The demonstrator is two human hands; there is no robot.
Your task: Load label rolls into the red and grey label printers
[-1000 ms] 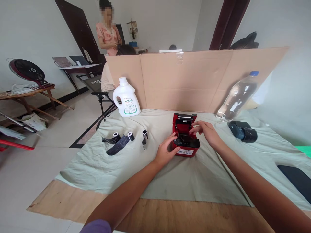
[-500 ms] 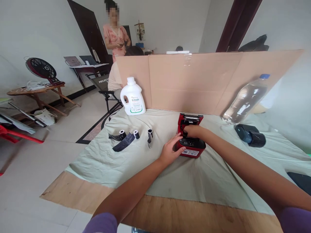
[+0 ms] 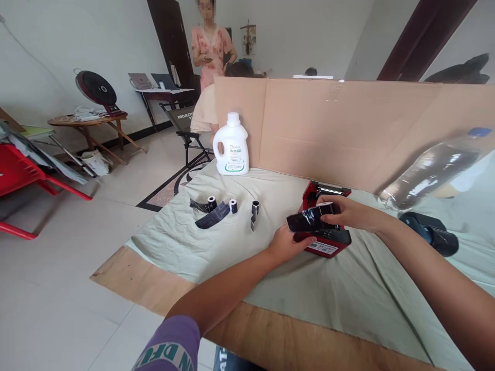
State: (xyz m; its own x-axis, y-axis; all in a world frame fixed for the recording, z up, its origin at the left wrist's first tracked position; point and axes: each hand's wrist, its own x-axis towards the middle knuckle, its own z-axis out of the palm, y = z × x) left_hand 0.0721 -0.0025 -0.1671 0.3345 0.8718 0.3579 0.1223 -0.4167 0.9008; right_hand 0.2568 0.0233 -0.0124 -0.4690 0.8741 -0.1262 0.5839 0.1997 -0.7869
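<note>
My right hand (image 3: 343, 211) grips a roll of black paper (image 3: 309, 218), whose glossy loose strip stretches left above the red label printer (image 3: 325, 245). The printer's lid (image 3: 328, 188) stands raised behind the roll. Against the printer's front left corner lies my left hand (image 3: 286, 245), thumb along the front face and fingers at the side, partly hidden by the strip. Left of the hands rest several small black rolls: one with a long unrolled strip (image 3: 212, 216), a white-cored roll (image 3: 233, 206) and a roll with a curled tail (image 3: 255, 207).
A white detergent jug (image 3: 232, 149) stands before the cardboard screen (image 3: 317, 129). To the right are a large clear bottle with blue cap (image 3: 433, 167), leaning, and a dark device (image 3: 429, 233). Beyond the screen, a person in pink (image 3: 211, 49) stands and another sits.
My right hand has come up out of the opened printer with the black paper roll. My left hand stays at the printer's side. The view has shifted left.
</note>
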